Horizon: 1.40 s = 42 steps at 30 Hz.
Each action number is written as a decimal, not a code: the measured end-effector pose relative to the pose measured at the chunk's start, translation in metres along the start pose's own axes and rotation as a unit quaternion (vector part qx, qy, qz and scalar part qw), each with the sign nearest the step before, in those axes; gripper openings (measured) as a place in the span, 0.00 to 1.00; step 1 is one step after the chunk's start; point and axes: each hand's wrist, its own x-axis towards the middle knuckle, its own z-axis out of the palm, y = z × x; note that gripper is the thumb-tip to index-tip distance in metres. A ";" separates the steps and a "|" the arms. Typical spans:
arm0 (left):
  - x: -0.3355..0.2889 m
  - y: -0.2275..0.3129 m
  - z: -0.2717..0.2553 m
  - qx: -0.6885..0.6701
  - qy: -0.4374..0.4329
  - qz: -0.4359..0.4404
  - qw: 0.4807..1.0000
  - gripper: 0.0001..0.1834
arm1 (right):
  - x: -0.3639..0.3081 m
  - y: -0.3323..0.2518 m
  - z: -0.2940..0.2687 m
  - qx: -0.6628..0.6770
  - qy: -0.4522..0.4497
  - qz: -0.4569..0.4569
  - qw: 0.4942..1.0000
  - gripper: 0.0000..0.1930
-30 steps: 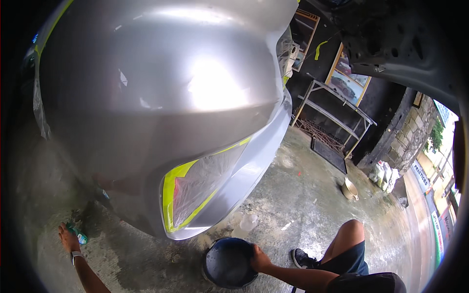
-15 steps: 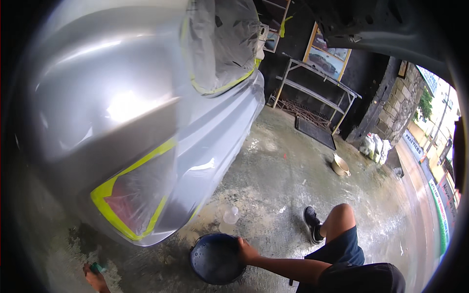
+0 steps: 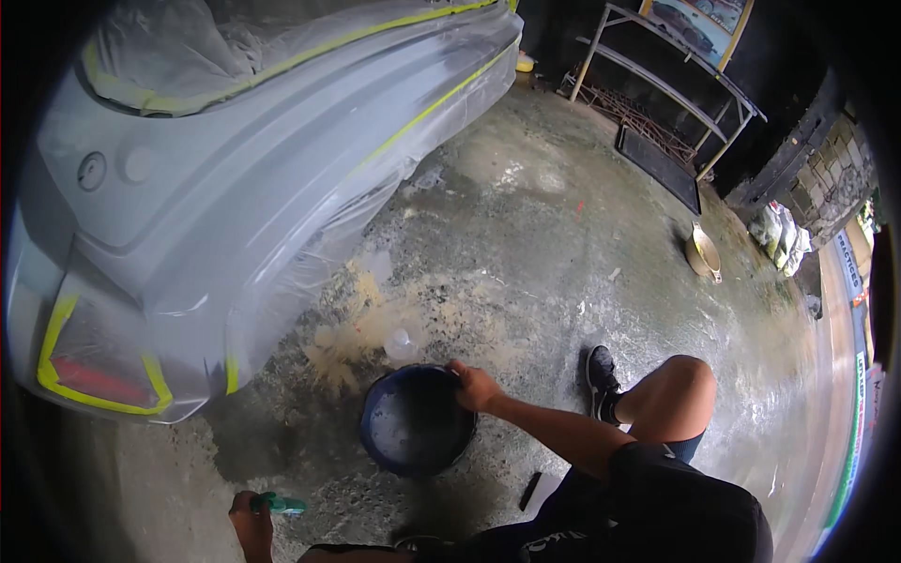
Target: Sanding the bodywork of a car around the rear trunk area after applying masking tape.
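Your left hand (image 3: 251, 522) is closed around a small, glossy green object (image 3: 283, 505) at eight o'clock from the round, dark-blue basin (image 3: 378, 392); your right hand (image 3: 476, 387) grips that basin's rim at two o'clock. Your left hand covers one end of the green object, and the basin's shaded inside is hard to make out. From the basin, a silver-grey car body (image 3: 225, 211) with yellow-green tape (image 3: 233, 371) stands at ten o'clock over stained grey concrete (image 3: 507, 253), and a pale, long-legged rack (image 3: 657, 86) at one.
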 end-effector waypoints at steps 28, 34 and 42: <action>0.103 0.633 0.101 -0.008 -0.058 0.013 0.998 0.13 | 0.370 0.412 -0.484 -0.236 0.009 -0.302 0.924 0.19; 0.105 0.662 0.114 -0.011 -0.050 0.011 0.999 0.16 | 0.537 0.577 -0.402 -0.199 -0.265 -0.163 0.929 0.24; 0.100 0.678 0.156 0.017 -0.088 -0.018 0.996 0.13 | 0.458 0.574 -0.392 -0.428 -0.158 -0.242 0.856 0.16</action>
